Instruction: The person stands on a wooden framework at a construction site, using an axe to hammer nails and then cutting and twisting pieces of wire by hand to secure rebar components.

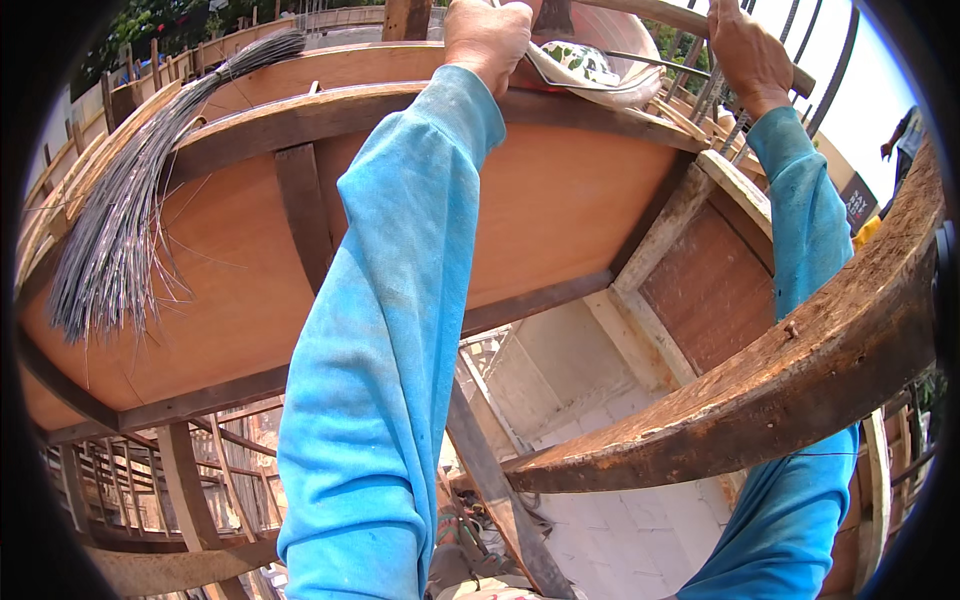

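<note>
My left hand is closed at the top of the board panel, on a thin dark metal bar that juts out below the fingers. My right hand, higher and to the right, is wrapped around a wooden stick that slants past both sides of the fist. Between the hands sits a pale, scuffed container with a green-and-white patterned thing inside. Its far part is cut off by the upper edge.
A bundle of thin tie wires hangs over the panel at left. A curved-looking timber crosses beneath my right arm. Upright steel bars stand at upper right. Below lies a pale block surface. Another person is at far right.
</note>
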{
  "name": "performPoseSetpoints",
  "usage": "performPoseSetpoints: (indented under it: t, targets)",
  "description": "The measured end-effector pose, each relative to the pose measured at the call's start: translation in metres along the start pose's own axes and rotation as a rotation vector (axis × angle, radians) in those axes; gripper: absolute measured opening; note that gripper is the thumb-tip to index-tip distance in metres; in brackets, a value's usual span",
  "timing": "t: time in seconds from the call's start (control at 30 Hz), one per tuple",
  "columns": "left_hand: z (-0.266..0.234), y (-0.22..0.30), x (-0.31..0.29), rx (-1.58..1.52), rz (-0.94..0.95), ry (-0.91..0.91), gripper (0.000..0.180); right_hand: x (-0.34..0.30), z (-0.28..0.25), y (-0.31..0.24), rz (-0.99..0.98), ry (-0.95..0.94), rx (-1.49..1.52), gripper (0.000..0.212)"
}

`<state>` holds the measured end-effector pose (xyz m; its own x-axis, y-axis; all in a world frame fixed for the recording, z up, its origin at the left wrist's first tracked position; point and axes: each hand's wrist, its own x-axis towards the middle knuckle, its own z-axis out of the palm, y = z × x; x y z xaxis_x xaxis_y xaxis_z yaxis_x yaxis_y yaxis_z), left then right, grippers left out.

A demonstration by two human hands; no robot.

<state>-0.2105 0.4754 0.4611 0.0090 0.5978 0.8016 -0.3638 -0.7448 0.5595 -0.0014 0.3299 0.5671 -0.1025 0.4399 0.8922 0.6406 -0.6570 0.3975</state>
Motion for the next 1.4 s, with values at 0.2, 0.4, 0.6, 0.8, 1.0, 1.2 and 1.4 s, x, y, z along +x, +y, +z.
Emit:
performPoseSetpoints:
  t: [0.2,0.4,0.6,0.8,1.0,1.2,1.4]
  targets:
    - [-0.001,-0.024,0.01,-0.066,-0.097,0.102,0.057,-0.01,-0.009,0.066,0.258,-0.007,0.144,0.038]
    - [0.015,-0.001,0.014,-0.125,-0.221,0.09,0.052,-0.101,-0.054,0.108,0.723,-0.099,0.871,0.033]
    - [-0.007,-0.008,0.016,-0.034,0.068,0.17,0.062,-0.279,-0.084,0.085,1.173,-0.403,1.76,0.029]
    - [-0.003,0.078,-0.158,-0.405,-0.016,0.247,0.024,-0.456,-0.162,0.091,1.597,-0.748,2.263,0.026]
    - [0.044,0.166,-0.396,0.099,0.049,0.216,0.027,-0.551,-0.224,0.107,1.69,-0.498,2.984,0.025]
    - [0.081,0.219,-0.486,0.191,-0.03,-0.144,0.041,-0.612,-0.273,0.127,1.755,-0.724,2.847,0.017]
    - [0.127,0.213,-0.577,-0.301,-0.6,-0.986,0.007,-0.639,-0.316,0.128,1.832,-1.05,2.693,0.023]
